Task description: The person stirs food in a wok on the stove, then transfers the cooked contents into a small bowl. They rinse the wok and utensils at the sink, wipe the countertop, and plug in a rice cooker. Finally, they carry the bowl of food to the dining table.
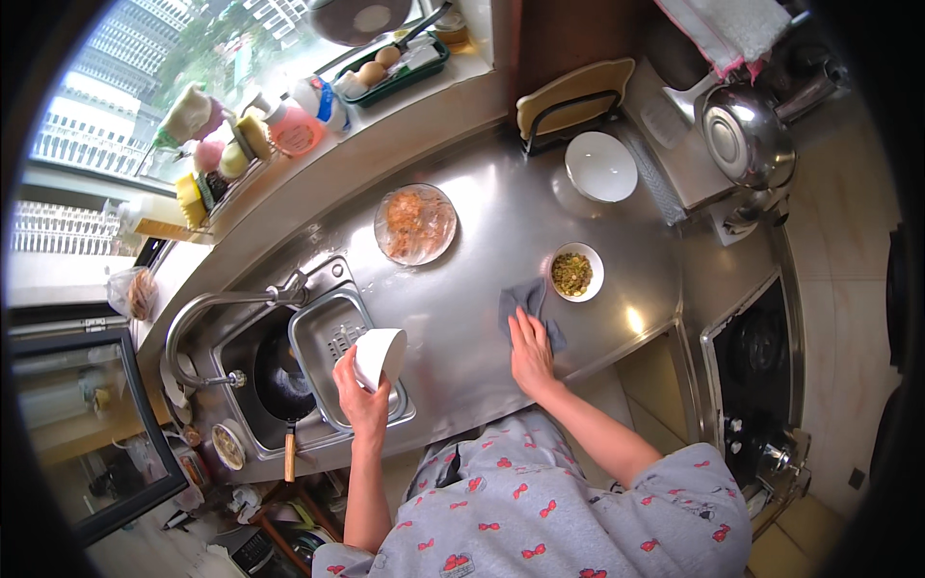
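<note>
My left hand (361, 395) grips a white bowl (378, 354), tilted on its side over the metal basin (328, 332) that sits in the sink. My right hand (531, 353) lies flat on a grey-blue cloth (525, 301) spread on the steel counter (482, 260). Just beyond the cloth stands a small white bowl of chopped greenish food (574, 273). Farther back sits a plate of orange shredded food under clear film (415, 224).
A black pan with a wooden handle (279, 385) lies in the sink under the curved tap (207, 313). An empty white bowl (600, 166) and a cutting board on a rack (573, 96) stand at the back. A steel kettle (744, 135) and stove (761, 366) are at the right.
</note>
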{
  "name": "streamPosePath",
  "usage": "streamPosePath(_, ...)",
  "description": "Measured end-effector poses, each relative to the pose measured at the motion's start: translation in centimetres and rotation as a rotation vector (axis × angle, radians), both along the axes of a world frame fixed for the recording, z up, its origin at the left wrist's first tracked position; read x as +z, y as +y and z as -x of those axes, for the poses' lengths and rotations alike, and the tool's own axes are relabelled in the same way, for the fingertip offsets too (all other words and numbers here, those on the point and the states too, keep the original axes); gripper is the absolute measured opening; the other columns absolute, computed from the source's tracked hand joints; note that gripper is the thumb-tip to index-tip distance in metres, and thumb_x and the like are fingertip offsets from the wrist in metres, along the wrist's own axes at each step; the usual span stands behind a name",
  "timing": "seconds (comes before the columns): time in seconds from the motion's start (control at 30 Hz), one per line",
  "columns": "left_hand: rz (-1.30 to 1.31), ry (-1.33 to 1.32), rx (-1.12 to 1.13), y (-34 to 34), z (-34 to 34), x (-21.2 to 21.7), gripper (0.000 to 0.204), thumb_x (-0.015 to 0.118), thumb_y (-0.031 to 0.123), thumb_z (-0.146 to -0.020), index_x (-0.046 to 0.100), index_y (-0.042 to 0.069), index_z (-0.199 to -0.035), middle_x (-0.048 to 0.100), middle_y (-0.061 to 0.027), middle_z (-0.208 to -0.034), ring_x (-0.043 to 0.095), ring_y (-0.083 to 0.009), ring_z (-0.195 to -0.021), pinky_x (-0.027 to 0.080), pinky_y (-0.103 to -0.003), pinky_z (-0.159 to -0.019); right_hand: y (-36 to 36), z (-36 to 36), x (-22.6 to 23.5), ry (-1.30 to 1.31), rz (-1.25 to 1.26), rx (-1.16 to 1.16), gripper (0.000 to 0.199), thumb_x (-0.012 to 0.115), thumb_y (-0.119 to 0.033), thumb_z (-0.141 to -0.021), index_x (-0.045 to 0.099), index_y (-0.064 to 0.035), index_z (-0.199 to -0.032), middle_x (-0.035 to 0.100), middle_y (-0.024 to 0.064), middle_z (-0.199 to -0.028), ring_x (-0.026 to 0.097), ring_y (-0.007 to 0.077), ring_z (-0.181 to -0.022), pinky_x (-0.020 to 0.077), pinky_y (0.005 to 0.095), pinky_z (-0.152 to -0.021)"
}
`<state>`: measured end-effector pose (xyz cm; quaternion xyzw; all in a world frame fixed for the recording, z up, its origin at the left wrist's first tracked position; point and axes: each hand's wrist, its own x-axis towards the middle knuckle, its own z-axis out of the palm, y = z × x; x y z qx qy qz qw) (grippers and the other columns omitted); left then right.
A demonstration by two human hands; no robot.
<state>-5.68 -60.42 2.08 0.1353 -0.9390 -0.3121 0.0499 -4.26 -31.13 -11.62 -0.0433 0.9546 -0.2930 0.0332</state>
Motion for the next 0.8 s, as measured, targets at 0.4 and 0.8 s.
streamPosePath(0.4,0.056,0.071,0.057,-6.4,-3.5,1.9,0.069,0.072,-0.001,-0.069,0.049,0.008,-0.134,0.054,-0.0154,-0.125,0.051,-0.0354,-0.119,0.045,-0.043,-0.098,-6.2,17.6,-3.8,0.277,-0.069,-0.117,0.045,0.057,-0.001,-0.083,0.058,-0.0041,-0.127,0.052,0.0096,-0.141,0.048,0.0298,-0.122,0.0417,0.0408,-0.101)
streamPosePath(0.8,-0.124,0.151,0.049,-11.3,-2.8,1.1,0.06,0.07,0.004,-0.076,0.05,0.006,-0.133,0.053,-0.0155,-0.123,0.053,-0.0319,-0.117,0.043,-0.04,-0.1,-19.0,3.3,2.6,0.048,0.491,0.212,0.042,0.047,0.008,-0.08,0.066,-0.0077,-0.114,0.067,0.0129,-0.113,0.059,0.0324,-0.107,0.0477,0.0392,-0.096)
